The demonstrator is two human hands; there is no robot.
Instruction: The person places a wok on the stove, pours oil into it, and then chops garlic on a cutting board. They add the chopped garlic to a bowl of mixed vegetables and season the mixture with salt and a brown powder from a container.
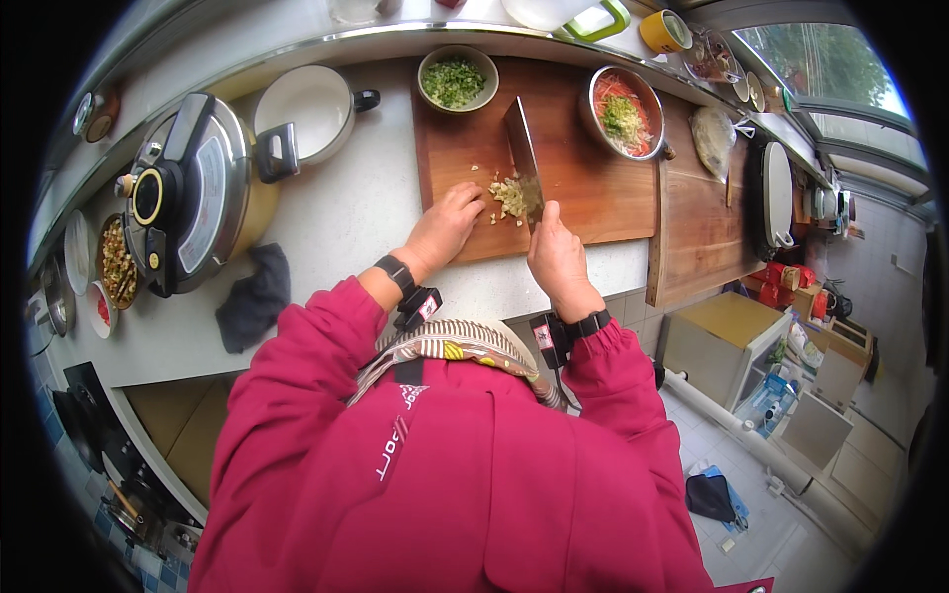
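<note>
My right hand (557,256) grips the handle of a Chinese cleaver (523,141). Its wide blade stands on edge on a wooden cutting board (600,193), against a small heap of chopped pale garlic (508,197). My left hand (449,221) lies at the heap's left side, fingers bent and close together near the board; whether anything is under the fingertips is hidden. A bowl of chopped green onion (454,83) stands at the board's far left. At its far right is a metal bowl (662,122) of shredded orange vegetable topped with chopped green and pale bits.
On the left stand an electric pressure cooker (194,194), a white pan (304,107) and a dark cloth (256,300). Beyond them sits a bowl of diced food (118,261). A second wooden board (704,237) at right bears a plastic bag (712,142). A ledge (445,35) runs behind.
</note>
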